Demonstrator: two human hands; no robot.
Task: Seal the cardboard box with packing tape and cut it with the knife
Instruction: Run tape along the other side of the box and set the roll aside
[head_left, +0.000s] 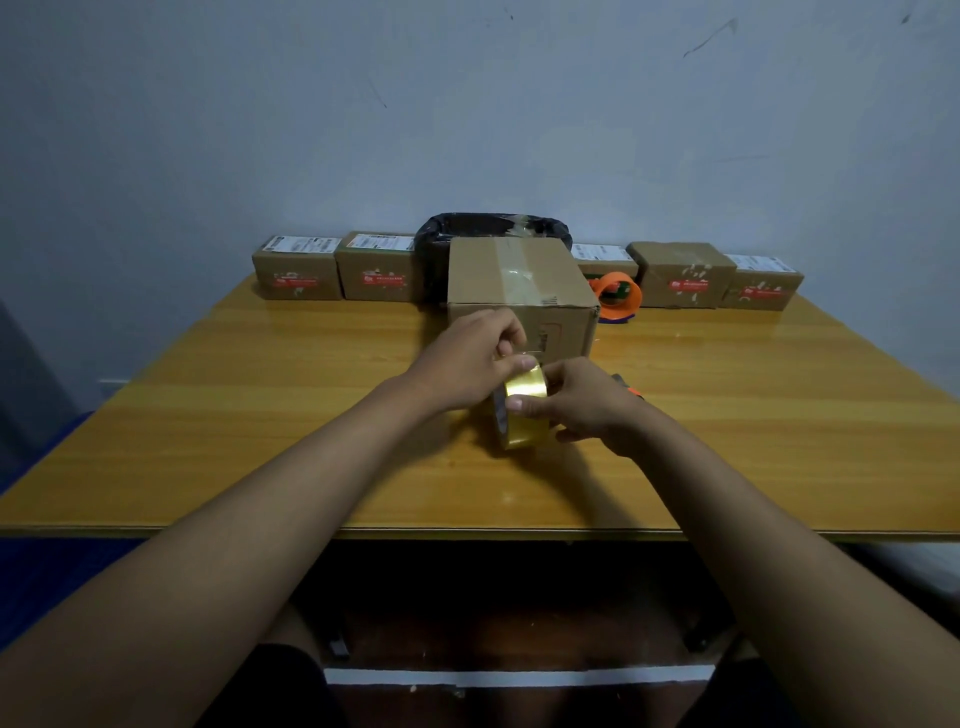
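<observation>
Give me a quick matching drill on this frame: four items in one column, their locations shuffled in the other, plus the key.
Items:
1. tape roll
2. cardboard box
3. orange tape dispenser
4. black bin bag

Places:
A. at the back of the table, behind the big box
B. held between the left hand and right hand
C. centre of the table, just beyond the hands
D. right of the big box, in front of the small parcels

Pairs: 1-B, 2-C, 3-D, 4-A

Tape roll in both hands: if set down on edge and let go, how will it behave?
The tape roll is round and held on edge, so it would probably roll or tip. Its glossy wrap looks slippery. The right hand steadies it.
</observation>
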